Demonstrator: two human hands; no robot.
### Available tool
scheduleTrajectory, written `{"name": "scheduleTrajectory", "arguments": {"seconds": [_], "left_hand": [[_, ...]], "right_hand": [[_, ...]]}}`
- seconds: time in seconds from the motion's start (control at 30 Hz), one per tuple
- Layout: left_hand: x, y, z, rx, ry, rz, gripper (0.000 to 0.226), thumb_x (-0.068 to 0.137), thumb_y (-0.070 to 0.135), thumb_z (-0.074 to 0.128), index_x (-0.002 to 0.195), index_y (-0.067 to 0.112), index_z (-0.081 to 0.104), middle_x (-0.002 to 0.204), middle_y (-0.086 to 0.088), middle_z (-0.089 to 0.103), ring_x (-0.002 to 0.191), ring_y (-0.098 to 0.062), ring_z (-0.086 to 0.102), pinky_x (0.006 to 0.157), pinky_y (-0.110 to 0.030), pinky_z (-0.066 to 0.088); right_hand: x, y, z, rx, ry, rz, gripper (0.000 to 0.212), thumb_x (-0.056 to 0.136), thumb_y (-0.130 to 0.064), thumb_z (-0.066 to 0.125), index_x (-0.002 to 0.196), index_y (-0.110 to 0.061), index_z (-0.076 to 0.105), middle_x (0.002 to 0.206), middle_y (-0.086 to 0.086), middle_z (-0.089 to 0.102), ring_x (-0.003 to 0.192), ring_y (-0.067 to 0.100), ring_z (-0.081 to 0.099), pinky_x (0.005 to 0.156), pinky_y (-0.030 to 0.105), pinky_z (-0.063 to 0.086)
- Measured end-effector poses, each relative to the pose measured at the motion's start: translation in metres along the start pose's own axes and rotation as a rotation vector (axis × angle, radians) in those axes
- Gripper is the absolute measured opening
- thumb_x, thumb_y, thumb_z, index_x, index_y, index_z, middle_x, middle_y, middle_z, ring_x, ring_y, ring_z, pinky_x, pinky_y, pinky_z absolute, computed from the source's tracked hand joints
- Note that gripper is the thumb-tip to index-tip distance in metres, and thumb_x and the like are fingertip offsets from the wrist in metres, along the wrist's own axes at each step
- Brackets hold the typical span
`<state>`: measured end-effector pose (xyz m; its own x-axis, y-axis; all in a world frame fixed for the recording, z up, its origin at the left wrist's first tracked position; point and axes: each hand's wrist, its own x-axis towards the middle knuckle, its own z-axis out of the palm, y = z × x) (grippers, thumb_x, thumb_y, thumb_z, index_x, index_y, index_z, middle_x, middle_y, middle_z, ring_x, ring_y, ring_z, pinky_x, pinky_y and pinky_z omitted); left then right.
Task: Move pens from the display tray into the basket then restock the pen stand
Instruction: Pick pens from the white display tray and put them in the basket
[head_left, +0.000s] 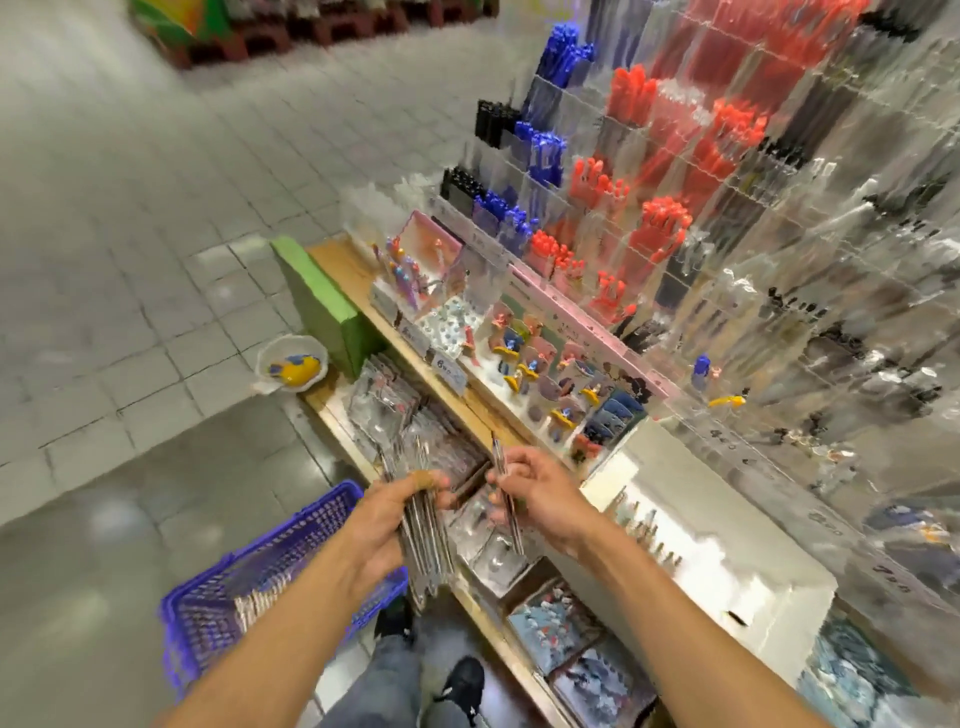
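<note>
Left hand (387, 525) grips pen packs (423, 545) above basket (208, 613); right hand (535, 493) pinches one; loose stack may fan, spill.

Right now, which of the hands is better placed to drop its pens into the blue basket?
The left hand. It grips a bundle of packaged pens almost above the blue basket; the right hand, with fewer pens, is over the display tray.
</note>
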<state>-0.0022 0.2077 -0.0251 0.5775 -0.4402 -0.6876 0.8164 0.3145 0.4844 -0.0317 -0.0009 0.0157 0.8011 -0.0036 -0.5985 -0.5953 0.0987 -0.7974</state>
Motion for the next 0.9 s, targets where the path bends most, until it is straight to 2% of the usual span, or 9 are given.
{"name": "scheduleTrajectory", "arguments": {"seconds": [0.1,0.17,0.3,0.4,0.47,0.57,0.7,0.83,0.9], "left_hand": [[-0.025,-0.003,-0.04,-0.116,0.095,0.07,0.05,0.044,0.021,0.097,0.085,0.0,0.078,0.076,-0.013,0.073,0.065,-0.019,0.072,0.057,-0.028,0.059],[-0.042,-0.003,-0.063,-0.205,0.176,0.101,0.036,0.055,0.014,0.086,0.084,-0.003,0.077,0.073,-0.015,0.073,0.061,-0.018,0.071,0.054,-0.027,0.058],[-0.068,0.004,-0.102,-0.294,0.325,0.149,0.015,0.073,0.005,0.067,0.083,-0.005,0.071,0.065,-0.014,0.069,0.052,-0.017,0.068,0.049,-0.024,0.056],[-0.084,0.015,-0.132,-0.297,0.415,0.169,0.012,0.088,0.002,0.059,0.085,-0.004,0.069,0.063,-0.013,0.068,0.049,-0.016,0.066,0.045,-0.022,0.053],[-0.093,0.022,-0.154,-0.301,0.464,0.168,0.012,0.088,0.001,0.06,0.083,-0.004,0.07,0.063,-0.015,0.068,0.048,-0.017,0.065,0.043,-0.023,0.052],[-0.102,0.033,-0.182,-0.306,0.493,0.163,0.011,0.085,0.0,0.064,0.091,-0.007,0.069,0.069,-0.015,0.069,0.053,-0.018,0.067,0.044,-0.026,0.054],[-0.101,0.038,-0.208,-0.313,0.498,0.138,0.014,0.079,-0.003,0.066,0.093,-0.007,0.066,0.072,-0.017,0.067,0.054,-0.019,0.067,0.047,-0.028,0.056],[-0.087,0.039,-0.224,-0.327,0.546,0.114,0.011,0.087,-0.006,0.059,0.093,-0.01,0.068,0.078,-0.021,0.069,0.058,-0.021,0.07,0.049,-0.029,0.058],[-0.076,0.039,-0.228,-0.357,0.539,0.112,0.01,0.086,-0.009,0.058,0.089,-0.01,0.068,0.077,-0.022,0.071,0.059,-0.023,0.071,0.048,-0.03,0.056]], "right_hand": [[0.013,0.001,0.045,-0.049,-0.095,0.021,0.025,0.095,0.006,0.051,0.117,-0.005,0.047,0.098,0.016,0.058,0.079,0.022,0.063,0.072,0.044,0.057],[0.02,0.003,0.076,-0.121,-0.165,0.042,0.029,0.094,0.007,0.051,0.121,-0.002,0.044,0.095,0.016,0.059,0.069,0.019,0.061,0.067,0.04,0.056],[0.037,0.008,0.141,-0.179,-0.286,0.089,0.031,0.091,0.011,0.052,0.112,-0.009,0.042,0.09,0.017,0.057,0.059,0.018,0.057,0.054,0.03,0.055],[0.05,0.013,0.185,-0.216,-0.358,0.111,0.027,0.093,0.009,0.053,0.109,-0.011,0.044,0.083,0.008,0.059,0.06,0.016,0.059,0.061,0.035,0.056],[0.058,0.014,0.21,-0.238,-0.381,0.136,0.025,0.093,0.005,0.056,0.111,-0.01,0.048,0.083,0.006,0.06,0.068,0.019,0.061,0.072,0.042,0.056],[0.069,0.016,0.242,-0.294,-0.426,0.15,0.03,0.093,0.004,0.055,0.122,-0.003,0.049,0.095,0.011,0.062,0.079,0.022,0.062,0.079,0.041,0.055],[0.08,0.025,0.272,-0.336,-0.426,0.18,0.028,0.093,0.008,0.051,0.121,0.005,0.051,0.089,0.008,0.061,0.071,0.017,0.059,0.068,0.031,0.052],[0.097,0.038,0.289,-0.352,-0.442,0.233,0.028,0.095,0.001,0.054,0.122,0.007,0.051,0.099,0.015,0.06,0.081,0.021,0.059,0.072,0.034,0.051],[0.109,0.047,0.296,-0.346,-0.465,0.251,0.018,0.098,-0.005,0.054,0.114,0.003,0.054,0.098,0.013,0.064,0.083,0.023,0.062,0.073,0.034,0.05]]}}
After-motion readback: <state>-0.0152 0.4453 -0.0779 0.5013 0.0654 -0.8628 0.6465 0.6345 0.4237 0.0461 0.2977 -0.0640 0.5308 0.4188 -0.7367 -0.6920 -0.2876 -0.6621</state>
